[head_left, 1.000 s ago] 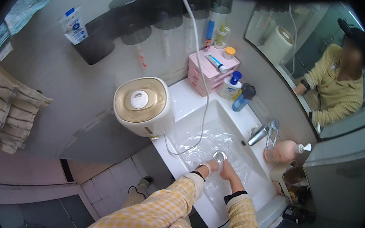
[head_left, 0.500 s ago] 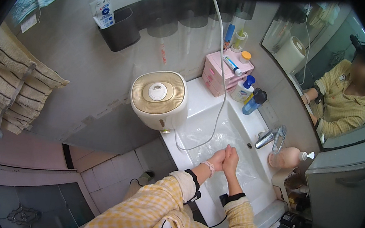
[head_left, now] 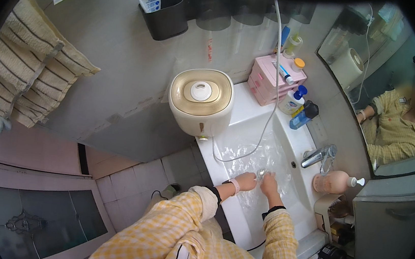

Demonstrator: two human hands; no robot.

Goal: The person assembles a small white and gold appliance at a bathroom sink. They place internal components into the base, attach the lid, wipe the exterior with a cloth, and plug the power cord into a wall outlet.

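Observation:
Both my hands are low in a white washbasin (head_left: 241, 125), at rippling, glinting water (head_left: 254, 147). My left hand (head_left: 247, 181), with a pinkish band at the wrist, has its fingers curled in. Close on its right, my right hand (head_left: 270, 184) is also closed, knuckles up. A small shiny round piece (head_left: 261, 173), which looks like the drain fitting, shows between the two hands, beside the right fingertips. Whether either hand grips anything is hidden. A chrome tap (head_left: 319, 156) stands on the basin's right rim.
A cream tank with a gold lid (head_left: 201, 95) stands at the basin's left edge. A white hose (head_left: 276, 81) hangs down into the basin. Pink drawers (head_left: 264, 77), a blue-capped pump bottle (head_left: 293, 99), a blue bottle (head_left: 302, 116) and a pink pump bottle (head_left: 332, 182) line the rim.
My hands were pressed together over the water; now they are apart, with fingers curled in. The shiny round piece has come into sight between them. The whole view has shifted slightly.

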